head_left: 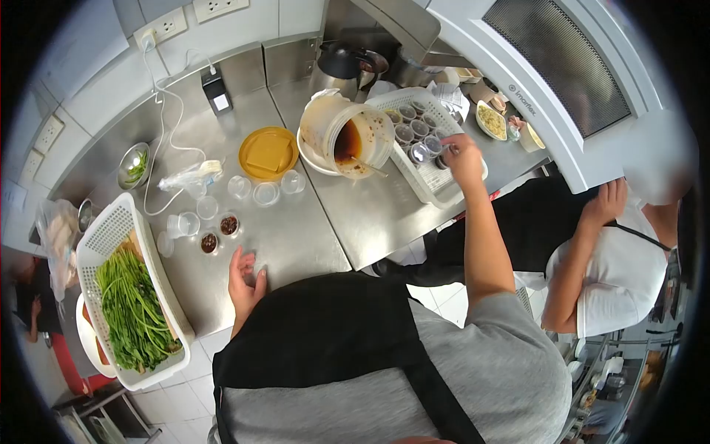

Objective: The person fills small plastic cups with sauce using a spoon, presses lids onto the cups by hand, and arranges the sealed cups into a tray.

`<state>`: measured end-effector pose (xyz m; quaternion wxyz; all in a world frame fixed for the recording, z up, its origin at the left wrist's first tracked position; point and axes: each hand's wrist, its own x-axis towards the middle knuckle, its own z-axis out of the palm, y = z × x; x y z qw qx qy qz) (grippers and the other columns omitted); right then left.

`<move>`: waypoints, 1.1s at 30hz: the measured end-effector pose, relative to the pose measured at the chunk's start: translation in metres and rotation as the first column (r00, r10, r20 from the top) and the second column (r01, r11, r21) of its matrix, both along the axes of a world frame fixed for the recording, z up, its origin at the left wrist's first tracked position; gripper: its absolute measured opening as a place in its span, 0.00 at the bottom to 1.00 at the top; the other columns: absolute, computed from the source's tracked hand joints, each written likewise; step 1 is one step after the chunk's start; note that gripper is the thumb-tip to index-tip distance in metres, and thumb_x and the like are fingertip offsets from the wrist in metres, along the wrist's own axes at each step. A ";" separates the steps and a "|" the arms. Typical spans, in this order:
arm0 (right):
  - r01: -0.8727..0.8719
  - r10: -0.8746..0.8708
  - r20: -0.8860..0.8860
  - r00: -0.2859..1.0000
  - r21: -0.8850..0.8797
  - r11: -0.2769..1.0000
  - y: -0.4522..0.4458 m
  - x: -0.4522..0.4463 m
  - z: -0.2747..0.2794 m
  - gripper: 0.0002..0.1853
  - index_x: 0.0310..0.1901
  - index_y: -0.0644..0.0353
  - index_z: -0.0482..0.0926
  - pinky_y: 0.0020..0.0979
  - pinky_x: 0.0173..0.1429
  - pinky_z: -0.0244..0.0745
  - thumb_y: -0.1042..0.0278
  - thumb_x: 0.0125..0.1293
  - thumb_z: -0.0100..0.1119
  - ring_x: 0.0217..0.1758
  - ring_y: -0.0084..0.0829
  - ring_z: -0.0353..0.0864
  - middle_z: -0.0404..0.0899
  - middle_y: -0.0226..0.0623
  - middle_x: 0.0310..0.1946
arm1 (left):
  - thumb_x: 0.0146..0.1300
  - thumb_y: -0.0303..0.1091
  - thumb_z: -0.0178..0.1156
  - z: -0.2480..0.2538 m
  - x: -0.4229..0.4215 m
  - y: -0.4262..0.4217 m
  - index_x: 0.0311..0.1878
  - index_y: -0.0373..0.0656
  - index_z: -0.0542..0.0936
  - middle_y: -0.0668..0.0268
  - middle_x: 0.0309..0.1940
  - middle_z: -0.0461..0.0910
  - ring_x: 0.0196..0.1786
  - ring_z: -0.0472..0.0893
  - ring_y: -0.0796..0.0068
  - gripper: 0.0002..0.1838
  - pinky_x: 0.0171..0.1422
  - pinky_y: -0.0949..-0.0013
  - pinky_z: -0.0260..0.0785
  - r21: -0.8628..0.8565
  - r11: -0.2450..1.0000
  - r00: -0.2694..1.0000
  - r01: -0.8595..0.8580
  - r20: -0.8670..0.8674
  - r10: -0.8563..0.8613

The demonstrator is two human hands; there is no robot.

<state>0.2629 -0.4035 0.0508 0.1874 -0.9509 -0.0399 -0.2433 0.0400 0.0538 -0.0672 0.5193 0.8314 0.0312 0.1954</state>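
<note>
My right hand (pixel 464 157) reaches over the white plastic basket (pixel 479 167), fingers pinched on a small sauce cup (pixel 441 160) at the near end of the rows; the fingers partly hide it. Several clear lidded cups of dark sauce (pixel 418 129) stand in that basket. My left hand (pixel 245 278) hovers by the counter's front edge, open, thumb apart and nothing in it. Two small cups of dark red-brown chili (pixel 209 242) stand just beyond it. Left of the basket, a large tub (pixel 379 132) of brown sauce leans tilted in a white bowl (pixel 307 157), a spoon (pixel 370 167) inside.
Several clear cups and lids (pixel 266 193) lie near a yellow lid (pixel 268 153). A basket of green vegetables (pixel 137 303) stands at the left. White cables (pixel 164 140) cross the counter. Another person (pixel 592 259) stands at the right, below a microwave (pixel 566 66).
</note>
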 end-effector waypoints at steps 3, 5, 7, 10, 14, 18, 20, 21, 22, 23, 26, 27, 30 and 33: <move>-0.313 0.291 -0.144 0.946 -0.161 0.936 0.020 -0.004 -0.010 0.17 0.39 0.55 0.83 0.39 0.59 0.71 0.78 0.44 0.66 0.51 0.45 0.75 0.80 0.37 0.46 | 0.53 0.20 0.63 -0.004 -0.001 0.001 0.68 0.40 0.62 0.57 0.48 0.78 0.46 0.78 0.68 0.37 0.51 0.68 0.70 0.028 1.000 1.000 0.005 0.013 -0.006; -0.342 0.324 -0.130 0.937 -0.153 0.927 0.026 -0.002 -0.022 0.17 0.39 0.55 0.83 0.39 0.58 0.72 0.79 0.44 0.66 0.52 0.45 0.74 0.80 0.35 0.46 | 0.53 0.21 0.62 -0.002 -0.001 -0.001 0.68 0.41 0.63 0.57 0.48 0.78 0.46 0.78 0.67 0.37 0.51 0.68 0.70 0.024 1.000 1.000 -0.009 0.008 0.009; -0.317 0.311 -0.062 0.948 -0.126 0.940 0.021 0.009 -0.034 0.12 0.34 0.57 0.82 0.39 0.54 0.73 0.78 0.44 0.66 0.48 0.43 0.76 0.81 0.36 0.41 | 0.53 0.21 0.62 -0.001 -0.001 -0.001 0.68 0.41 0.63 0.57 0.48 0.78 0.46 0.78 0.68 0.36 0.51 0.68 0.71 0.021 1.000 1.000 -0.014 0.012 0.014; -0.314 0.311 -0.053 0.949 -0.089 0.945 0.015 0.016 -0.044 0.09 0.32 0.58 0.81 0.39 0.50 0.74 0.78 0.45 0.66 0.44 0.42 0.77 0.81 0.36 0.36 | 0.53 0.20 0.62 -0.002 -0.002 -0.001 0.67 0.41 0.63 0.57 0.49 0.78 0.47 0.78 0.68 0.36 0.51 0.68 0.71 0.028 0.999 1.000 -0.024 0.010 0.024; -0.344 0.346 0.013 0.938 -0.085 0.935 0.011 0.016 -0.048 0.07 0.30 0.58 0.80 0.39 0.47 0.74 0.77 0.47 0.65 0.43 0.41 0.77 0.80 0.36 0.34 | 0.53 0.20 0.61 -0.003 -0.002 -0.002 0.67 0.42 0.64 0.58 0.49 0.78 0.47 0.78 0.68 0.36 0.51 0.68 0.71 0.045 0.998 0.999 -0.034 0.005 0.034; -0.334 0.335 -0.014 0.942 -0.128 0.934 0.004 0.007 -0.042 0.05 0.28 0.59 0.79 0.39 0.48 0.74 0.77 0.48 0.64 0.44 0.42 0.77 0.79 0.37 0.34 | 0.53 0.20 0.61 -0.005 -0.001 -0.003 0.67 0.43 0.64 0.58 0.49 0.78 0.47 0.78 0.68 0.36 0.51 0.68 0.71 0.045 0.998 0.999 -0.039 -0.025 0.041; -0.358 0.349 -0.077 0.934 -0.194 0.913 -0.002 0.008 -0.038 0.06 0.31 0.59 0.79 0.39 0.49 0.74 0.77 0.48 0.64 0.45 0.42 0.77 0.79 0.37 0.33 | 0.53 0.20 0.61 -0.004 -0.001 -0.003 0.67 0.43 0.64 0.58 0.49 0.78 0.47 0.78 0.68 0.36 0.51 0.68 0.71 0.059 0.998 0.999 -0.037 -0.029 0.039; -0.370 0.355 -0.109 0.929 -0.226 0.901 -0.004 0.006 -0.035 0.07 0.32 0.59 0.79 0.39 0.49 0.74 0.78 0.49 0.64 0.46 0.42 0.77 0.78 0.37 0.33 | 0.53 0.20 0.61 -0.003 -0.002 -0.003 0.67 0.43 0.64 0.58 0.49 0.78 0.47 0.77 0.68 0.36 0.51 0.68 0.70 0.061 0.997 0.999 -0.038 -0.034 0.040; -0.355 0.349 -0.060 0.935 -0.159 0.921 -0.003 0.003 -0.033 0.07 0.32 0.60 0.78 0.39 0.48 0.74 0.78 0.50 0.63 0.45 0.43 0.77 0.78 0.38 0.33 | 0.53 0.20 0.61 -0.002 -0.001 -0.003 0.67 0.43 0.64 0.59 0.48 0.77 0.47 0.77 0.68 0.36 0.51 0.67 0.70 0.062 0.997 0.998 -0.038 -0.037 0.041; -0.342 0.342 -0.013 0.940 -0.091 0.935 -0.002 -0.002 -0.032 0.07 0.33 0.61 0.77 0.38 0.46 0.75 0.79 0.51 0.61 0.43 0.43 0.78 0.78 0.40 0.33 | 0.53 0.21 0.61 -0.002 -0.001 -0.004 0.67 0.43 0.64 0.59 0.48 0.77 0.47 0.77 0.68 0.36 0.52 0.67 0.70 0.062 0.997 0.998 -0.042 -0.041 0.044; -0.053 0.071 -0.198 0.978 0.093 0.994 0.001 -0.005 -0.037 0.09 0.37 0.63 0.74 0.36 0.43 0.77 0.81 0.54 0.59 0.40 0.42 0.80 0.77 0.44 0.38 | 0.53 0.21 0.61 -0.002 -0.001 -0.004 0.68 0.44 0.63 0.59 0.49 0.77 0.48 0.77 0.68 0.36 0.52 0.67 0.70 0.067 0.997 0.998 -0.042 -0.053 0.046; 0.097 -0.053 -0.321 0.945 0.121 0.988 0.002 -0.005 -0.039 0.09 0.39 0.64 0.73 0.36 0.43 0.77 0.82 0.55 0.58 0.39 0.41 0.80 0.77 0.45 0.41 | 0.53 0.21 0.61 -0.001 -0.001 -0.005 0.68 0.44 0.63 0.59 0.49 0.77 0.47 0.77 0.68 0.36 0.52 0.67 0.70 0.076 0.996 0.997 -0.046 -0.052 0.050; 0.381 0.125 -0.513 0.849 0.759 0.527 0.001 0.005 -0.060 0.09 0.39 0.64 0.71 0.33 0.36 0.81 0.82 0.57 0.54 0.30 0.40 0.82 0.78 0.45 0.34 | 0.53 0.21 0.60 0.002 -0.002 -0.006 0.68 0.44 0.63 0.59 0.48 0.77 0.47 0.77 0.68 0.36 0.52 0.67 0.70 0.098 0.994 0.997 -0.045 -0.057 0.051; 0.412 0.312 -0.460 0.831 0.887 0.210 0.002 0.013 -0.067 0.12 0.42 0.64 0.69 0.33 0.38 0.83 0.82 0.55 0.55 0.32 0.37 0.82 0.77 0.43 0.35 | 0.53 0.21 0.60 0.001 -0.001 -0.006 0.68 0.44 0.63 0.59 0.48 0.77 0.47 0.77 0.67 0.36 0.52 0.67 0.70 0.099 0.994 0.998 -0.044 -0.050 0.049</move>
